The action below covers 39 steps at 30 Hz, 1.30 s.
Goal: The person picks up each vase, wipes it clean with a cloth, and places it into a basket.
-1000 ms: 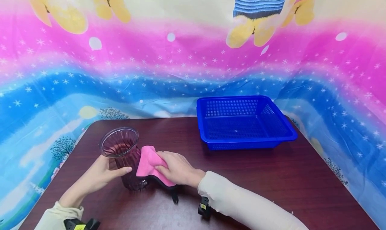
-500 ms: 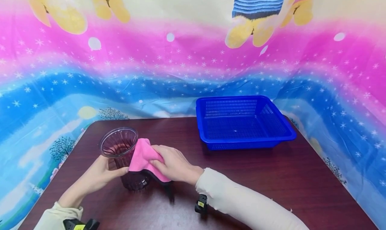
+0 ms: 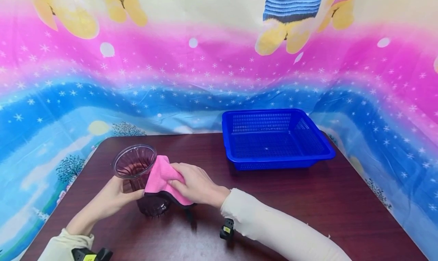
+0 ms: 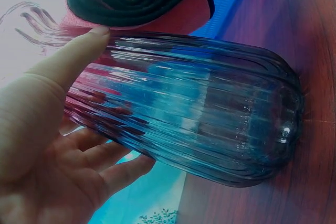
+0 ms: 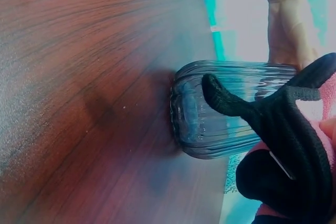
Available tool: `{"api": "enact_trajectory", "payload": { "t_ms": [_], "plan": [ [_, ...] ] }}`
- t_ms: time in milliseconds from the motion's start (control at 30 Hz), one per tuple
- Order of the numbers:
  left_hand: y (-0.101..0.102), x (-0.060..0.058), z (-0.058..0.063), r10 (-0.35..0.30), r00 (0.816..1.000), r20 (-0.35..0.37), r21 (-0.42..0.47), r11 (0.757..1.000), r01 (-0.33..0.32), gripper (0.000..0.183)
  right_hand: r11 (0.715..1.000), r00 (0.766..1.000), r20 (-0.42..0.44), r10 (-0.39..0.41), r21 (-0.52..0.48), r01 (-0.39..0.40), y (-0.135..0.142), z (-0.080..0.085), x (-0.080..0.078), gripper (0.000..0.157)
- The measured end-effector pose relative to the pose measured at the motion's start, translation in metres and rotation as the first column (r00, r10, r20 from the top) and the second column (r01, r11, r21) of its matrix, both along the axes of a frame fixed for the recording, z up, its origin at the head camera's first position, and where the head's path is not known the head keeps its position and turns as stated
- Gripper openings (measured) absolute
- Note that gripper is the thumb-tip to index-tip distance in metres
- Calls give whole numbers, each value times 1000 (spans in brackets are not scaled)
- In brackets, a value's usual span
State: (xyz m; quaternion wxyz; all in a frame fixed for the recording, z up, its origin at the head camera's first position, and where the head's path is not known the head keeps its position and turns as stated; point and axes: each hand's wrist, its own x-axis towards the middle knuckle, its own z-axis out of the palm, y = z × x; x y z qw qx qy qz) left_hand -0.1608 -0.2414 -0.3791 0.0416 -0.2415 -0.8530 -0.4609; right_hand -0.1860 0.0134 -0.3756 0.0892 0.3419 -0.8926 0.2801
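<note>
A ribbed, purple-tinted glass vase [image 3: 152, 206] with a flared rim stands on the left of the table. My left hand [image 3: 109, 200] grips it round the middle, thumb along the near side; in the left wrist view the fingers lie under the ribbed glass [image 4: 210, 108]. My right hand [image 3: 196, 185] holds a bunched pink cloth [image 3: 159, 177] with black edging against the vase's right side, just below the rim. A black strap [image 5: 226, 98] hangs off the cloth in the right wrist view. The cloth hides part of the vase's side.
An open blue plastic basket [image 3: 277, 160] with perforated walls stands at the back right of the dark wooden table [image 3: 273, 200]. Behind the table hangs a printed cloth backdrop [image 3: 191, 75]. A small black device [image 3: 227, 229] is at the right sleeve.
My right hand has moved the cloth up and to the left, onto the vase beside my left thumb, with only a slight shift in the last half second. The left hand and vase stay put.
</note>
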Motion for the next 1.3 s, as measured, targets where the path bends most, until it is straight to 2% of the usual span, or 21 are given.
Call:
{"api": "enact_trajectory", "payload": {
  "t_ms": [367,667,967,1300],
  "plan": [
    [1,-1,0,3,1000,17,1,1000,-3,65,999,999,47,-14,34,13,-1,-5,-2,20],
    [3,0,1,55,998,-32,-50,997,-57,66,994,999,31,-32,103,29,0,-15,0,30],
    [1,1,0,65,997,39,-49,997,-63,68,989,998,52,-43,143,35,3,-27,1,30],
    [1,0,-3,42,999,-19,-25,999,-42,66,983,996,79,-48,179,33,5,-35,0,22]
  ]
}}
